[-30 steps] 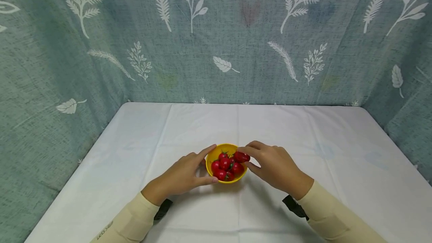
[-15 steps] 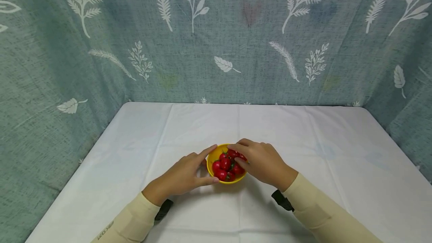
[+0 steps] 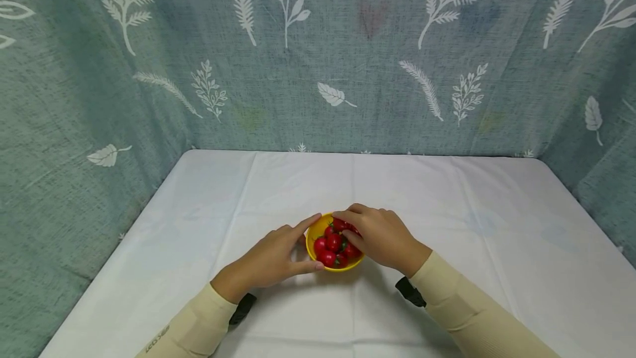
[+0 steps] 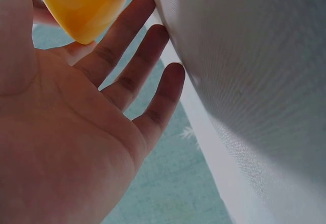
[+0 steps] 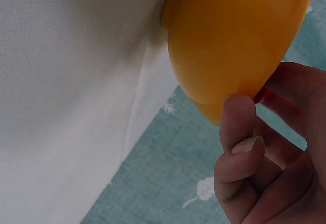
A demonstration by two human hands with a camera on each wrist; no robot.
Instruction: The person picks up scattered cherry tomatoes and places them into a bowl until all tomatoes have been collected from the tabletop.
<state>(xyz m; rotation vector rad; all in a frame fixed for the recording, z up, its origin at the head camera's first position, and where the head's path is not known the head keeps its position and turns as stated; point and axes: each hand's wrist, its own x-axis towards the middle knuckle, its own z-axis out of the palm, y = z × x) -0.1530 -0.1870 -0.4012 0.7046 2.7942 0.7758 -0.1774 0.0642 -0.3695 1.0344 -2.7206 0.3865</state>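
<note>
A yellow bowl (image 3: pixel 314 229) holding several red cherry tomatoes (image 3: pixel 334 242) with green stems stands on the table. My left hand (image 3: pixel 270 256) holds its left side, index finger at the far rim and thumb at the near rim; in the left wrist view the other three fingers stretch out beneath the bowl's side. My right hand (image 3: pixel 383 236) reaches over the right rim, with a cherry tomato (image 3: pixel 340 223) between its thumb and index finger, partly hidden. In the right wrist view its lower fingers curl beside the bowl's outer wall (image 5: pixel 229 40). A bit of red shows behind the left hand.
A white cloth (image 3: pixel 422 192) with fold creases covers the table. Green-grey curtains (image 3: pixel 278 98) with white leaf prints hang behind and at both sides. Each wrist bears a dark strap, and cream sleeves (image 3: pixel 477 303) cover the forearms.
My right hand has moved left with the cherry tomato, from the bowl's right rim to over the other tomatoes. The left hand has kept its place on the bowl.
</note>
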